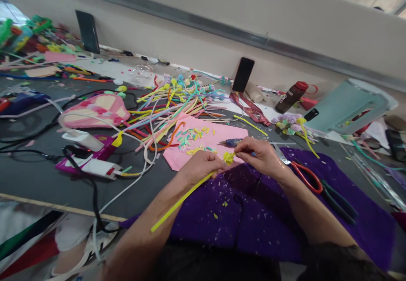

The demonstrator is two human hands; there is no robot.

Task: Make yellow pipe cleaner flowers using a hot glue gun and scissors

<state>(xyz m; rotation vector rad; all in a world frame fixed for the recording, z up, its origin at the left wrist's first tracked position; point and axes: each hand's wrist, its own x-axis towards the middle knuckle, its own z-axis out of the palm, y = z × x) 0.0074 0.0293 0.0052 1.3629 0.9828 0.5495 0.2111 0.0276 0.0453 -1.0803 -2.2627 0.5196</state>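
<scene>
A yellow fuzzy stem (180, 202) with a small yellow flower-like head (228, 158) is pinched near its head by my left hand (204, 166); its long tail slants down over my left forearm. My right hand (255, 154) has its fingertips together at the right side of the yellow head, on a small yellow piece. Beneath and beyond both hands lies a pink sheet (218, 130) scattered with short yellow, green and white bits. A blue-handled pen-like tool (231, 142) rests just behind my right hand. Purple cloth (206, 217) covers the front edge.
Red-handled scissors (306, 177) and dark-handled pliers (339, 200) lie to the right. Coloured stems (168, 116) are heaped behind. A purple power strip (85, 156) with cables sits left. At the back stand a phone (243, 74), a bottle (291, 97) and a pale green container (342, 107).
</scene>
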